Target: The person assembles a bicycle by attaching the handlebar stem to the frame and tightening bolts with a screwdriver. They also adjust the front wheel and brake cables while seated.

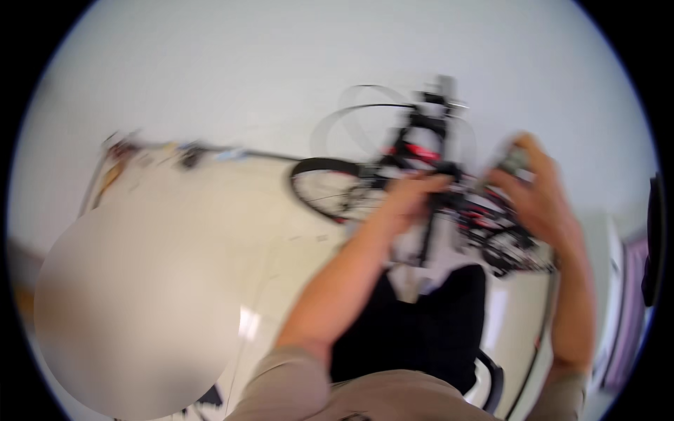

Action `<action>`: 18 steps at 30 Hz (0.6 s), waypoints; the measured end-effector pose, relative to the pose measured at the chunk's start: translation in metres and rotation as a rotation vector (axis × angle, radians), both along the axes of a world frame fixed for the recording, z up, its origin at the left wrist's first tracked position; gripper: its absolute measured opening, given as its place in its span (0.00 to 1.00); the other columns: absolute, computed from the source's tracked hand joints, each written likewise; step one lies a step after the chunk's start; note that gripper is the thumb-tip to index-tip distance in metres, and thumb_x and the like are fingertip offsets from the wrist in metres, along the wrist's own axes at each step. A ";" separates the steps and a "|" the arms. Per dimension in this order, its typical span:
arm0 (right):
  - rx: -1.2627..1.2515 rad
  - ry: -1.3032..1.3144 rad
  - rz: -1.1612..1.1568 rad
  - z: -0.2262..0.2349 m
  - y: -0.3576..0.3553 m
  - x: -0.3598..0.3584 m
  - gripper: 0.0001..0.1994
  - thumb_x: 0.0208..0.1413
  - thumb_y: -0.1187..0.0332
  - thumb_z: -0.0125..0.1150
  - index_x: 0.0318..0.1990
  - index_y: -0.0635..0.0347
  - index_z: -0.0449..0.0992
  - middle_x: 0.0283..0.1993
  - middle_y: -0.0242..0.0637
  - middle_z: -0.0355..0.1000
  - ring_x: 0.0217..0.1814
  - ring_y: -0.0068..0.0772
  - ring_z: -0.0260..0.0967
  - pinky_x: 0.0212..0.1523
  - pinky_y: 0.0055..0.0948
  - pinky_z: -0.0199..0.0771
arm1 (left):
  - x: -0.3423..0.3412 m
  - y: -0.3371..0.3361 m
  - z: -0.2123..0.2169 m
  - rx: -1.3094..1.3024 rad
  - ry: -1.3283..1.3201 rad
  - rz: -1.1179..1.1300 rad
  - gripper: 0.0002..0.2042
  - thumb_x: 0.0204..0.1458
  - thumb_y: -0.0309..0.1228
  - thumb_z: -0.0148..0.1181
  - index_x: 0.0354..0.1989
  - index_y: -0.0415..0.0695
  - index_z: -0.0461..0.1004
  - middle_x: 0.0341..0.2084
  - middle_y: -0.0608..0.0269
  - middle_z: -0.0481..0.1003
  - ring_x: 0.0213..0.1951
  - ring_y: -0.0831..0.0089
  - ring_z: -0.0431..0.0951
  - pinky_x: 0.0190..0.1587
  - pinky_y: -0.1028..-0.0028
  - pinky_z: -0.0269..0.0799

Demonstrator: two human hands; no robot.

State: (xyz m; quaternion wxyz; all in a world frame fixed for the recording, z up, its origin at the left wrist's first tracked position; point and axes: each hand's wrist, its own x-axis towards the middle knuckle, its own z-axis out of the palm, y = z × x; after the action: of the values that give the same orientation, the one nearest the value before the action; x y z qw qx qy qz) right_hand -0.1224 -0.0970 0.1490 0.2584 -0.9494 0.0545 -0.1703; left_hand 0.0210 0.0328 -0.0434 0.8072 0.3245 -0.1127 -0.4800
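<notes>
In front of me stands a black and red bicycle, smeared by motion, with loose curved cables at its top. My left hand is closed on a black part of it, near the middle; which part is too blurred to tell. To the right of the bicycle, my right hand is raised, thumb and fingers curled around a small grey-green object whose kind I cannot make out. A wheel with a black tyre shows left of my left hand.
More black and red bicycle parts lie beneath my right hand. Small blurred items sit along the wall's foot on the pale tiled floor. A black curved chair part is beside my right leg. A round blurred patch covers the lower left.
</notes>
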 end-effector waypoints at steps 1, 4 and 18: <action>0.072 0.040 -0.055 -0.006 -0.003 0.002 0.15 0.56 0.70 0.64 0.46 0.65 0.68 0.31 0.42 0.76 0.36 0.30 0.74 0.39 0.35 0.76 | -0.006 0.001 0.002 -0.010 -0.053 0.069 0.13 0.54 0.29 0.67 0.46 0.40 0.78 0.36 0.61 0.80 0.39 0.72 0.81 0.44 0.73 0.76; 0.151 -0.020 -0.030 -0.024 -0.039 -0.008 0.17 0.56 0.76 0.60 0.53 0.65 0.68 0.36 0.38 0.71 0.37 0.28 0.69 0.42 0.29 0.72 | -0.015 -0.014 0.015 0.033 -0.038 0.042 0.14 0.53 0.27 0.65 0.47 0.37 0.77 0.34 0.59 0.81 0.32 0.69 0.82 0.36 0.68 0.80; 0.233 0.115 0.011 0.006 -0.004 -0.008 0.15 0.59 0.77 0.59 0.52 0.68 0.68 0.39 0.41 0.71 0.38 0.30 0.71 0.40 0.28 0.75 | -0.018 -0.004 0.017 0.039 0.000 0.141 0.15 0.50 0.25 0.65 0.46 0.34 0.76 0.32 0.56 0.79 0.32 0.67 0.82 0.36 0.60 0.81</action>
State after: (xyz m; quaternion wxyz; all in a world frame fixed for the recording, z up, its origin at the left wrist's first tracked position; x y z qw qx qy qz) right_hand -0.1306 -0.1015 0.1549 0.3645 -0.9213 0.0833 -0.1065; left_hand 0.0033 0.0290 -0.0260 0.8325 0.3473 -0.0803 -0.4241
